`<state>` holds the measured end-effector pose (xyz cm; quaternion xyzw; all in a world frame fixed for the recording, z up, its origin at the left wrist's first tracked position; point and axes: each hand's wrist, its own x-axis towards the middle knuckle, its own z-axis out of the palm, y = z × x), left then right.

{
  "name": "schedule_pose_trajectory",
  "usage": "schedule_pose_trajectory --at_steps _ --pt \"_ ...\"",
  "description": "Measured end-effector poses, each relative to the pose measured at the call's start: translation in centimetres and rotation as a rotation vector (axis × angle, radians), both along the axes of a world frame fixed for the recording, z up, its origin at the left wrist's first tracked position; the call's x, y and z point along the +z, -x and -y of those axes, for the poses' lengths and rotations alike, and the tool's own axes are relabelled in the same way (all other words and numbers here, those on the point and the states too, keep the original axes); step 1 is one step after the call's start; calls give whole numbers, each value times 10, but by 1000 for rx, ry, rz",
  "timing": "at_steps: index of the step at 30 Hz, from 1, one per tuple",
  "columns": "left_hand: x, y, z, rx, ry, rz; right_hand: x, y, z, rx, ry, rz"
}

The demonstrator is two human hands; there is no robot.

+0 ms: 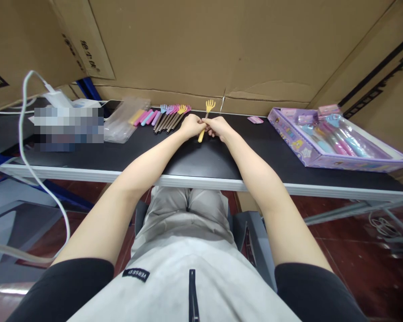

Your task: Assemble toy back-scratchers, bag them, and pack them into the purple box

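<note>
A back scratcher [210,106] with a yellow claw head, a metal shaft and a yellow handle is held upright-slanting over the black table. My left hand [192,126] pinches its middle from the left, and my right hand [219,127] closes on it from the right. The fingers of both hands meet around the shaft and partly hide it. Just left of my hands lie several scratcher heads [174,117] on dark shafts, in blue, purple, pink and yellow. Beside them is a row of loose coloured handles [147,117].
Clear plastic bags [121,123] lie left of the handles. A purple display box [310,147] with bagged scratchers stands at the right; a small pink card [255,120] lies nearer the middle. A white cable [22,129] hangs at the left. Cardboard [174,49] walls the back of the table [201,163].
</note>
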<state>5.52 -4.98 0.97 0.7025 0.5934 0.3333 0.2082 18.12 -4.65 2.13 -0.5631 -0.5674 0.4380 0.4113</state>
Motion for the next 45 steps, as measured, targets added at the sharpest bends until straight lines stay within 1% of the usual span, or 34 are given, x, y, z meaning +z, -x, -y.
schedule_pose_trajectory --at_steps 2,6,10,13,15,16,19,21,23,27,29,37,45 --pt "-3 -1 -1 -15 35 16 0 -2 0 2 15 15" --pt "-8 -1 -3 -65 47 -21 1 -2 4 -30 36 19" --pt "-9 -2 -4 -116 19 -130 -3 -2 2 -22 19 87" --pt "-6 -3 -2 -124 22 -231 -9 -4 -6 -10 -38 195" --pt "-3 -2 -1 -129 43 -276 -10 -7 -8 1 -118 339" --pt "-2 -1 0 -116 50 -302 -10 -7 -7 20 -165 448" --pt "3 8 1 -15 20 -405 -2 -7 4 114 -285 826" --pt "7 16 2 47 -8 -463 4 -4 14 172 -315 1005" --pt "11 24 3 88 -7 -498 7 0 22 239 -293 1090" --pt "14 33 4 134 -7 -531 6 6 23 397 -176 1138" --pt "13 34 3 119 -8 -541 4 5 19 412 -146 1133" --pt "8 31 0 -26 -4 -603 -1 -8 10 323 -39 1087" --pt "4 33 -4 -112 -4 -623 -10 -4 2 228 -25 1069"
